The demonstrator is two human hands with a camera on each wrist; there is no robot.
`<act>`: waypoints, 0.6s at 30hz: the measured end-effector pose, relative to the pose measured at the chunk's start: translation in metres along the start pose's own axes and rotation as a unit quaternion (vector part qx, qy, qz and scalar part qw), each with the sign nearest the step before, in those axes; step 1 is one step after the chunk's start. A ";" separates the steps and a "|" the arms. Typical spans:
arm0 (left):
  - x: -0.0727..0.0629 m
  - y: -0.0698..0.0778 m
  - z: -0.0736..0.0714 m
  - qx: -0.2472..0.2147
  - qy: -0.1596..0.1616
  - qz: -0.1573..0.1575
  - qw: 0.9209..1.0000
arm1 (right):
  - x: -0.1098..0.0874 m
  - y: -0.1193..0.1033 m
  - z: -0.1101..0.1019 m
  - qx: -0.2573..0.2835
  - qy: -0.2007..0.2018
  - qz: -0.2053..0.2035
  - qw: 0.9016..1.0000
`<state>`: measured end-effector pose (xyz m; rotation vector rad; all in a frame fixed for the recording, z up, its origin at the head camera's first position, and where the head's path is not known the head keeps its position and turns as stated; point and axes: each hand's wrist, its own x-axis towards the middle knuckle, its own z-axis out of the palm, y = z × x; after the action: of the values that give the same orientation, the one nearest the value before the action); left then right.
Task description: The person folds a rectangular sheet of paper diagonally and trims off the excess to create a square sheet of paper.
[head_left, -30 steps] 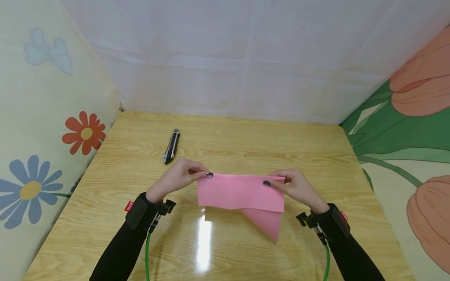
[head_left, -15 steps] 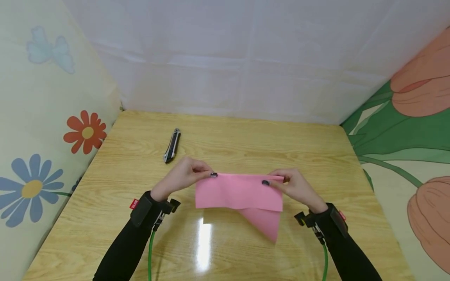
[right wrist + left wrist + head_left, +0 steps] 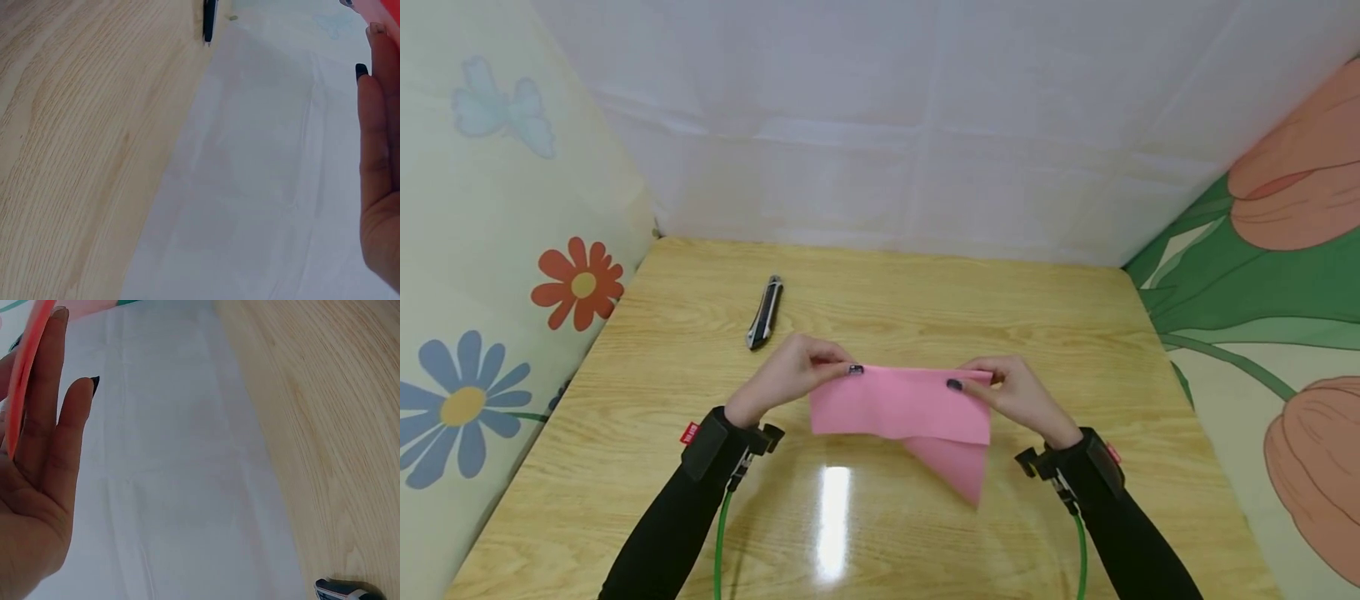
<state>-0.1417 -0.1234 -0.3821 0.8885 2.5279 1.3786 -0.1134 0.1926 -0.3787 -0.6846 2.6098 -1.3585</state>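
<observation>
A sheet of pink paper (image 3: 898, 408), folded over along its far edge, spans the gap between my two hands in the head view. One lower corner hangs out below the fold as a pointed flap at the right. My left hand (image 3: 801, 371) pinches the paper's upper left corner, thumb in front. At the upper right, my right hand (image 3: 1015, 392) pinches the fold between thumb and fingers. In the left wrist view the paper (image 3: 28, 369) shows edge-on against the left hand's fingers (image 3: 65, 444). Only a bit of the paper (image 3: 381, 15) appears beside the right hand's fingers (image 3: 375, 137).
A black and silver utility knife (image 3: 765, 312) lies on the wooden table (image 3: 1000, 308), beyond my left hand. A white cloth (image 3: 887, 125) hangs behind the table. Flower-patterned panels stand at both sides. Green cables run from both wrist cameras.
Both hands keep their pinch on the paper. The right hand and the paper have shifted slightly left and away from me; the left hand has moved a little to the right along the fold.
</observation>
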 end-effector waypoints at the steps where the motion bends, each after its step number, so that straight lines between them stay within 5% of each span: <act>1: 0.000 -0.001 0.000 0.006 0.000 0.004 1.000 | 0.001 0.000 0.001 0.001 0.000 0.004 1.000; 18: 0.007 0.002 0.011 0.038 0.030 0.023 0.999 | 0.004 0.005 0.003 -0.001 0.004 0.001 1.000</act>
<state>-0.1424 -0.1107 -0.3855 0.9370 2.6361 1.3504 -0.1172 0.1908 -0.3839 -0.6780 2.6174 -1.3608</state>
